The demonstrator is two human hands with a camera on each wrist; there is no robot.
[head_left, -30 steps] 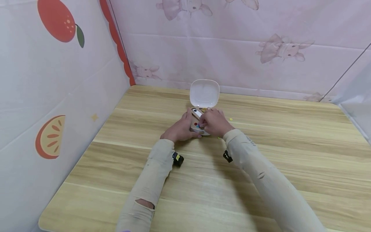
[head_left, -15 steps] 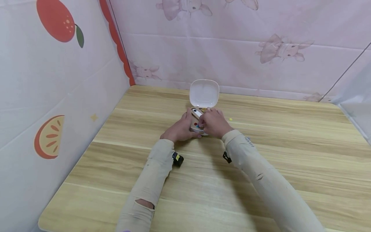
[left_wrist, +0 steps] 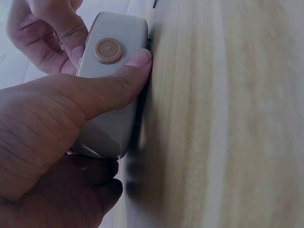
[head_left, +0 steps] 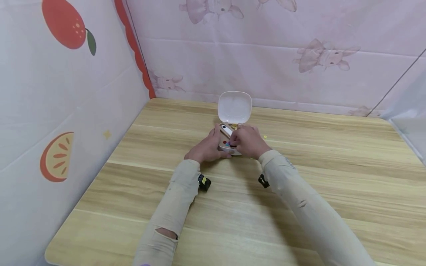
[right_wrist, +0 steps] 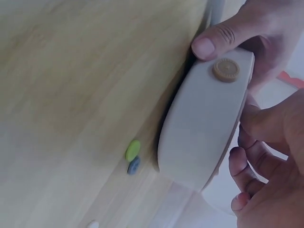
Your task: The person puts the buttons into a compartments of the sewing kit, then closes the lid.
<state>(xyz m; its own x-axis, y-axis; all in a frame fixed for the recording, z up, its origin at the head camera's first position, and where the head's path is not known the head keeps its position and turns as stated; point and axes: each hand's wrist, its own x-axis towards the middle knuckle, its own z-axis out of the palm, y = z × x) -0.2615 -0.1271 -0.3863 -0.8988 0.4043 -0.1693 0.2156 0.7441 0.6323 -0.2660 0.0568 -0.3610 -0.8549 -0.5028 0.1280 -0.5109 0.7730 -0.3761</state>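
Note:
On the wooden table, a small white sewing box [head_left: 226, 149] stands with its white lid [head_left: 235, 107] raised at the back. My left hand [head_left: 208, 147] grips its left side, with the thumb [left_wrist: 135, 61] along the front wall beside a tan button-shaped catch [left_wrist: 109, 50]. The right hand [head_left: 249, 142] has its fingers curled down into the box's right part; whether they pinch anything is hidden. Inside lie a white elongated piece with a dark dot [head_left: 226, 129], a red button [head_left: 224, 142] and small blue and purple bits near the right fingertips.
To the right of the box lies a yellow button [head_left: 265, 136]. In the right wrist view, a green button [right_wrist: 133, 151] touches a blue-grey button [right_wrist: 134, 165] on the table. A pale piece [right_wrist: 93, 224] shows at the bottom edge. Fabric walls stand behind and left.
My right hand has shifted slightly to the right over the box, uncovering more of the blue and purple bits. The left hand and the box have stayed in place.

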